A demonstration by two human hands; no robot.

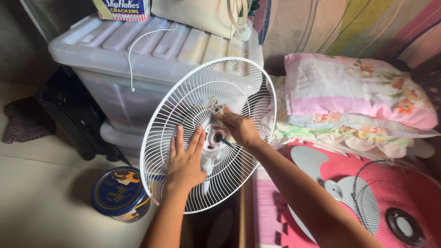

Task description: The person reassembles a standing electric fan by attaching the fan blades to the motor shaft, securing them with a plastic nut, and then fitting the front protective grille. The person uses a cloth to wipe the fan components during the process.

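A white wire fan guard (202, 96), the rear grille, stands tilted on its fan body with the bare motor shaft (224, 142) sticking out at the hub. My left hand (185, 158) lies flat with fingers spread against the lower left of the grille. My right hand (239, 128) presses a small crumpled cloth (217, 110) against the grille just above the hub.
A grey fan blade (317, 167) and the front wire guard (390, 202) lie on a pink mat at the right. Floral pillows (358, 92) sit behind them. A large translucent storage bin (151, 50) stands behind the fan. A round blue tin (120, 193) rests on the floor at the left.
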